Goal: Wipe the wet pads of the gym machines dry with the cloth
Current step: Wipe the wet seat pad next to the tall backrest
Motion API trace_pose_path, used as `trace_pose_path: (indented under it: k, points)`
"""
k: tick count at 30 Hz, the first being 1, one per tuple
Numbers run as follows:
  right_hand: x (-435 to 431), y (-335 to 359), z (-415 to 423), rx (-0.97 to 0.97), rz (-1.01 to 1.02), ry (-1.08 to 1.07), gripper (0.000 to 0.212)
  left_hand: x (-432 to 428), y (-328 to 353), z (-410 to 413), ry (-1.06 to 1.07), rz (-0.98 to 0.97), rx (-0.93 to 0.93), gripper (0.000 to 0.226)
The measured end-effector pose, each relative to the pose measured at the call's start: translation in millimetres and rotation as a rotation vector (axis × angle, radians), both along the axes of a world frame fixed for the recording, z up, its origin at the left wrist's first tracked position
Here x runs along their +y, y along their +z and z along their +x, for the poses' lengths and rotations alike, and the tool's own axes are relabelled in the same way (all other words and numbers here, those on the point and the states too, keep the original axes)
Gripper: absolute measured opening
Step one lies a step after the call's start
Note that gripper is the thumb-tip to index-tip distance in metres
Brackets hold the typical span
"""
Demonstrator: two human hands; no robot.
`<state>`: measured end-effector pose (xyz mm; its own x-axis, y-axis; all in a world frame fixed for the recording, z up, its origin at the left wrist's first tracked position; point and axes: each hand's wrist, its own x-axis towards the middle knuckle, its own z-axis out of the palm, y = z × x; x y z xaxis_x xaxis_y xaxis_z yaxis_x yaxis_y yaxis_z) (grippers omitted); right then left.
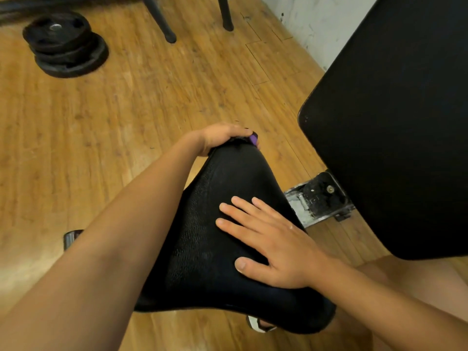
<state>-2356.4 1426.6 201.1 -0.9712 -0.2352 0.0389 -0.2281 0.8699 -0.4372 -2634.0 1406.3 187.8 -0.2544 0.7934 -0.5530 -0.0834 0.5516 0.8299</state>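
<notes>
A black, tapered seat pad with a textured surface fills the middle of the view. My left hand curls over its narrow far tip, gripping a bunched dark cloth with a purple patch; most of the cloth is hidden under the fingers. Straight fingers of my right hand lie flat on the pad's right side. A large black back pad rises at the right, apart from both hands.
A metal bracket joins the seat to the back pad. Stacked black weight plates lie on the wooden floor at the far left. Two black machine legs stand at the top. My shoe shows below the seat.
</notes>
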Motion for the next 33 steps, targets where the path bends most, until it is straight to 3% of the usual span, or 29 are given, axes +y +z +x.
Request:
trace_pose_path:
  k: [2,5,16,26,33]
  points:
    - [0.5,-0.1,0.2,0.005,-0.011,-0.004,0.063,-4.3,0.2,1.0,0.05,-0.011,-0.008,0.047]
    - [0.4,0.0,0.7,0.006,-0.014,-0.008,0.062,-6.7,9.7,5.4,0.085,-0.023,0.044,0.023]
    - [-3.1,3.1,1.7,-0.013,-0.001,-0.02,0.06,-77.0,9.1,32.4,0.375,0.137,0.082,0.018]
    - [-10.9,8.9,4.8,-0.039,0.043,-0.033,0.059,-183.7,37.8,75.0,0.301,0.069,0.116,0.018]
    - [-14.1,10.7,6.8,-0.042,0.088,-0.04,0.057,-229.7,64.6,97.0,0.194,-0.027,0.447,0.019]
